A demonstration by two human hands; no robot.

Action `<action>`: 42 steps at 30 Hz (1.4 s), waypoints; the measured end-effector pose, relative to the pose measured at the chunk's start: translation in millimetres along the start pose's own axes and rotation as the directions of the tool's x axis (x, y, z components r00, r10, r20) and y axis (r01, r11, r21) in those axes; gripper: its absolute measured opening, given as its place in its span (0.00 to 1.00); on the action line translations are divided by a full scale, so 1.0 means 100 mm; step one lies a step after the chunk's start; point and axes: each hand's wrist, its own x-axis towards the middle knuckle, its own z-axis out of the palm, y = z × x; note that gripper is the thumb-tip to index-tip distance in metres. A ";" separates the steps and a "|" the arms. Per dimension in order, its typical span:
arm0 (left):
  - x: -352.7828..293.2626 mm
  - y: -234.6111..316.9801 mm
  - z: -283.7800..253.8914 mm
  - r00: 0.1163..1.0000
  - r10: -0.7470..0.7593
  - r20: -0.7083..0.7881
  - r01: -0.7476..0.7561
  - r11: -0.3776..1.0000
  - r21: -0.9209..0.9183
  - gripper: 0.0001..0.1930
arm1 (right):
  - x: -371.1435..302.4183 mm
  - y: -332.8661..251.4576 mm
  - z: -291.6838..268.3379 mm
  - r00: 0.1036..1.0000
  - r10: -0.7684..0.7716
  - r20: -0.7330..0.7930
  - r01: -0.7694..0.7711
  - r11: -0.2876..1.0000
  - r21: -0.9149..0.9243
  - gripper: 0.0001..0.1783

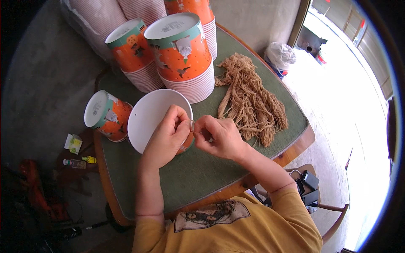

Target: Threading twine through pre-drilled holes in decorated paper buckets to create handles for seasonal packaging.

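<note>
We are threading a piece of string (193, 123) through the rim of the paper bucket (154, 120), which is lying on its side on the green table (198, 173) just in front of the stacked buckets (182, 55). Our left hand (166, 137) is pinching the bucket's rim with its grip closed on it, while our right hand (219, 137), just right of the bucket, is holding its fingertips pinched together on the string. The next move, we are judging, calls for a fine pull through the small hole, with more string waiting in the bundle (251, 101) right of the bucket.
</note>
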 end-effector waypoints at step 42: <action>-0.09 0.13 -0.08 0.987 0.079 0.142 -0.096 0.988 0.118 0.04 | -0.13 0.03 0.11 0.987 0.146 -0.065 -0.125 0.959 0.254 0.07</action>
